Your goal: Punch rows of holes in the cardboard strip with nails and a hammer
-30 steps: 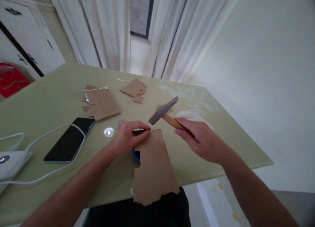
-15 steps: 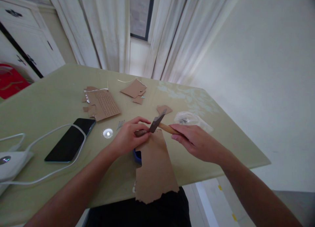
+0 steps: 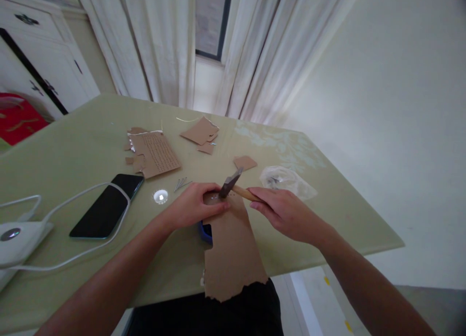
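In the head view we look down on a pale green counter with both of our hands working near its front edge. Our right hand has its fingers curled tight around the wooden handle of a hammer, whose dark metal head is tipped down onto the far end of a long cardboard strip. Our left hand lies flat on that same end, fingers stretched along the edge just beside the hammer head and pressing the cardboard down; whether they pinch anything small we cannot tell. The strip runs from the hammer toward us and its torn near end hangs over the counter's edge. A blue object peeks out from under the strip's left side, below our left hand. Just beyond the left hand lie a few thin nails and a small round shiny disc. Farther left a dark phone lies face up with a white cable looped across it, leading to a white device at the left edge. Toward the far side lie torn cardboard pieces, another cardboard scrap and a small cardboard square. A crumpled clear plastic bag sits just beyond our right hand.
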{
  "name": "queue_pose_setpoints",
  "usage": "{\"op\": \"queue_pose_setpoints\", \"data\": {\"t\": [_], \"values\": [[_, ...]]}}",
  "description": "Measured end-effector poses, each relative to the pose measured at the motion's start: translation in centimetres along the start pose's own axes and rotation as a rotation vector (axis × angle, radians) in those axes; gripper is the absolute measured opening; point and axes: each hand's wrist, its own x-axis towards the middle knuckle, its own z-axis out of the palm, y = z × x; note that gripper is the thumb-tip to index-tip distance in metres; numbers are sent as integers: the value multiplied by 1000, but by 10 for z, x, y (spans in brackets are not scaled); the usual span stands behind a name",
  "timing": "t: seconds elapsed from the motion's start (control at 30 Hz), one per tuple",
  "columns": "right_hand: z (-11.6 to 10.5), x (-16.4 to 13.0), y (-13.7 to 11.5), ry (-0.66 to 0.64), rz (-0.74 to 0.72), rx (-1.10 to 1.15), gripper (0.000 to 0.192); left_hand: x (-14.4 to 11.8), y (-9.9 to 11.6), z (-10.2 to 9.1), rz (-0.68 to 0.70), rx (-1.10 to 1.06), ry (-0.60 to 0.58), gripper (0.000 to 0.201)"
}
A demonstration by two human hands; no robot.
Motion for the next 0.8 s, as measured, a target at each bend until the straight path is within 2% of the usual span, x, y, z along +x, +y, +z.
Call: {"op": "queue_pose_setpoints", "data": {"t": [0.13, 0.3, 0.43, 0.8], "values": [[-4, -1, 1, 83, 6, 55, 25, 1, 0, 0, -43, -8, -32, 37], [-3, 2, -1, -26, -24, 27, 23, 2, 0, -1, -55, -90, -52, 35], [-4, 5, -1, 19, -14, 70, 24, 2, -1, 0, -60, -124, -58, 37], [4, 18, 1, -66, -64, 108, 22, 1, -5, 4, -41, -157, -9, 30]]}}
